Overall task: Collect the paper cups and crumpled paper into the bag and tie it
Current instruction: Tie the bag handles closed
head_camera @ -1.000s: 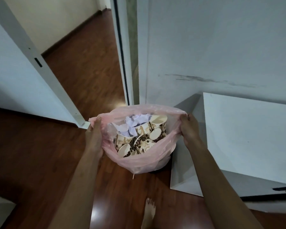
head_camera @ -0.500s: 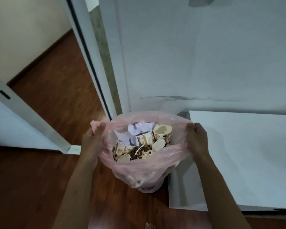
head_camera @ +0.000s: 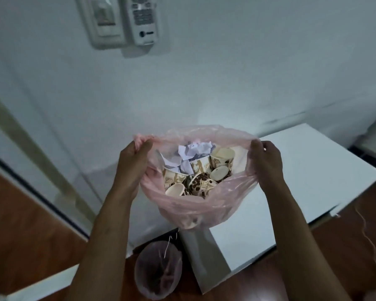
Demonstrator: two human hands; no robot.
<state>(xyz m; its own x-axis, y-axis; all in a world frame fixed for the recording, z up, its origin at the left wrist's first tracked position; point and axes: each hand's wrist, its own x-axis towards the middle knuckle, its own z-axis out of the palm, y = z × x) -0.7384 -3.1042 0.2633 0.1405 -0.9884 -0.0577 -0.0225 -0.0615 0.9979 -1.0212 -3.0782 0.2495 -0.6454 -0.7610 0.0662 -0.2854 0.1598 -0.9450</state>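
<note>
Two hands hold a thin pink plastic bag (head_camera: pixel 195 205) open in the air.

The left hand (head_camera: pixel 131 168) and the right hand (head_camera: pixel 266 161) each pinch one side of the rim with curled fingers. Inside lie brown-printed paper cups (head_camera: pixel 201 182) and crumpled white paper (head_camera: pixel 191 152). The bag hangs above a white table (head_camera: pixel 308 170) and a small bin lined with pink plastic (head_camera: pixel 157 272) on the floor.

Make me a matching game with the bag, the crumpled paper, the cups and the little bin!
Things:
1. bag
2. crumpled paper
3. paper cups
4. bin

Descriptions:
A. on the floor, below the bag
B. white, at the far side of the bag
C. pink, held open by both hands
D. printed with coffee beans

Pairs: 1-C, 2-B, 3-D, 4-A
</note>
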